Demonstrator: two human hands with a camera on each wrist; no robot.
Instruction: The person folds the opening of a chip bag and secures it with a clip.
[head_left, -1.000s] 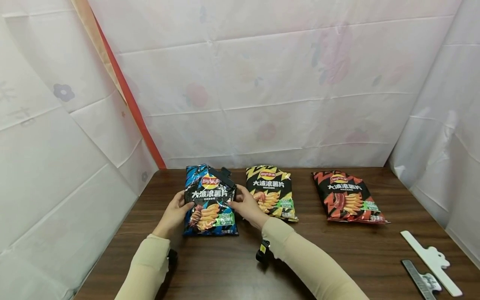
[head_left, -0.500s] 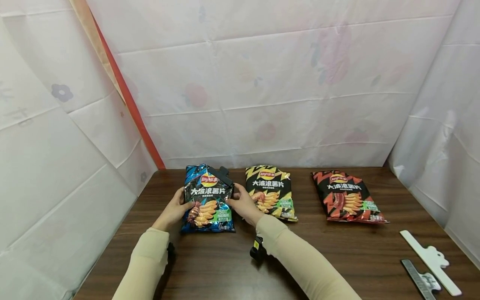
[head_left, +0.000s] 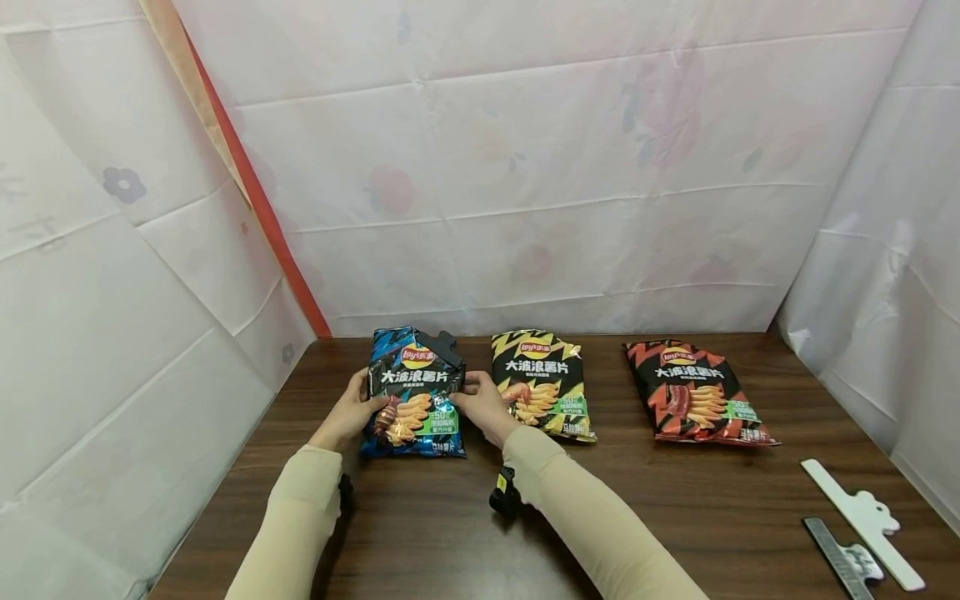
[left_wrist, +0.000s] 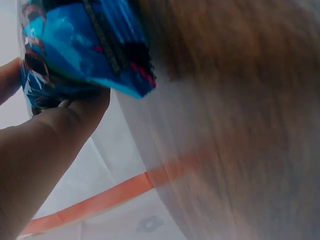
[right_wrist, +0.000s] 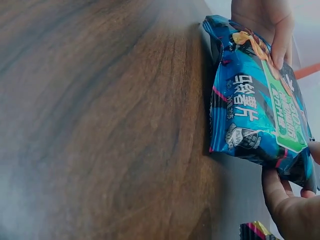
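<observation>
Both hands hold a blue and black bag of potato chips (head_left: pixel 414 400) at the left of the table. My left hand (head_left: pixel 348 414) grips its left edge, thumb on the front. The right hand (head_left: pixel 483 406) pinches the opposite edge, with the thumb on the front and fingers behind. A black clip (head_left: pixel 442 346) sits slantwise across the bag's upper right corner. In the right wrist view the bag (right_wrist: pixel 250 95) is close to the tabletop, its bottom seam near the wood. Part of the bag (left_wrist: pixel 75 45) appears in the left wrist view, with fingers beneath it.
A yellow chip bag (head_left: pixel 540 383) lies just right of the right hand, and a red chip bag (head_left: pixel 697 392) farther right. A white clip (head_left: pixel 862 521) and a grey clip (head_left: pixel 840 554) lie at the front right. White sheeting (head_left: pixel 525 250) walls the table's back and sides.
The blue chip bag has moved slightly away from the person and a little left, both hands keeping hold. The right forearm has shifted left. The other bags and loose clips stay put.
</observation>
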